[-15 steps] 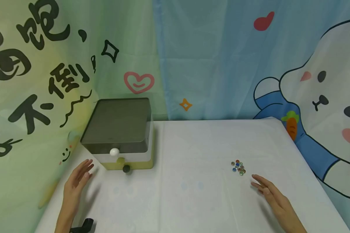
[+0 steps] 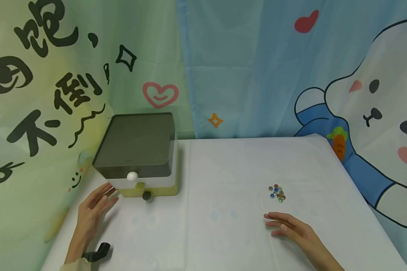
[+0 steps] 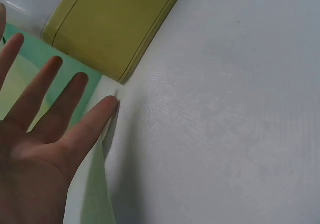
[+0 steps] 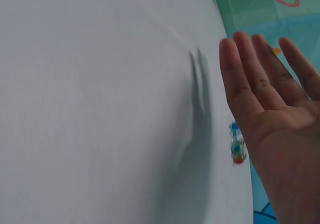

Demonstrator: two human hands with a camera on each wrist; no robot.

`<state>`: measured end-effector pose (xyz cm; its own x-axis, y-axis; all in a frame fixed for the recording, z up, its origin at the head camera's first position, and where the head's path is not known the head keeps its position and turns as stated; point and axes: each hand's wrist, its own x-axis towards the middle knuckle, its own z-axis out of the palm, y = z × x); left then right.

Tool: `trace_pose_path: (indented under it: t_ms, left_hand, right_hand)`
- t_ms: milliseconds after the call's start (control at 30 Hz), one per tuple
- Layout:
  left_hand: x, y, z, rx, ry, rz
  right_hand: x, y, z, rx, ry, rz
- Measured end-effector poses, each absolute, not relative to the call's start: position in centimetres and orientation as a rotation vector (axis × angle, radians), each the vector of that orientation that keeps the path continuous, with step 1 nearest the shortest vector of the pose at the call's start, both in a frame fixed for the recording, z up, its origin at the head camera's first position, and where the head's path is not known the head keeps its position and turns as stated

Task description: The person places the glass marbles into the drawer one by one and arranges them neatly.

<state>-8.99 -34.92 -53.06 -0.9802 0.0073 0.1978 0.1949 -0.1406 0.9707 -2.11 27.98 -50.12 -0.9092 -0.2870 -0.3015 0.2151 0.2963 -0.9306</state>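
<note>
A box [image 2: 139,145] with a dark grey top, a white layer and an olive-green base stands at the left of the table; a white knob [image 2: 132,176] and a dark knob [image 2: 147,195] stick out of its front. My left hand [image 2: 94,209] hovers by its front left corner, fingers spread and holding nothing; the left wrist view shows the olive base [image 3: 115,28] just beyond the fingertips. A small cluster of coloured glass marbles [image 2: 277,193] lies right of centre. My right hand [image 2: 293,229] is in the air on the near side of them, fingers extended, nothing held.
A white cloth [image 2: 220,173] covers the table. Behind it hangs a printed curtain [image 2: 240,75] with a cartoon bear and black lettering, which also runs along the left side. A black strap [image 2: 98,253] sits at my left wrist.
My left hand has moved slightly forward and right, closer to the box's corner. The right hand has shifted left and a little nearer to me. The box and marbles stay where they were.
</note>
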Motion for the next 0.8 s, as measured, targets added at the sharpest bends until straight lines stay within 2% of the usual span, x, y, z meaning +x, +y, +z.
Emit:
trace_pose_path:
  t_ms: [167,467,800]
  left_hand:
    - [-9.3,-34.8,-53.0,-0.245,-1.955,-2.319]
    - [-9.7,-34.3,-53.1,-0.218,-1.866,-2.361]
    - [-10.5,-33.4,-53.3,-0.095,-1.895,-2.299]
  right_hand:
    - [-2.4,26.8,-50.5,-0.106,2.027,-1.683]
    - [-2.7,23.7,-51.2,-0.456,1.762,-1.932]
    - [-2.4,18.5,-51.9,-0.425,1.507,-2.045]
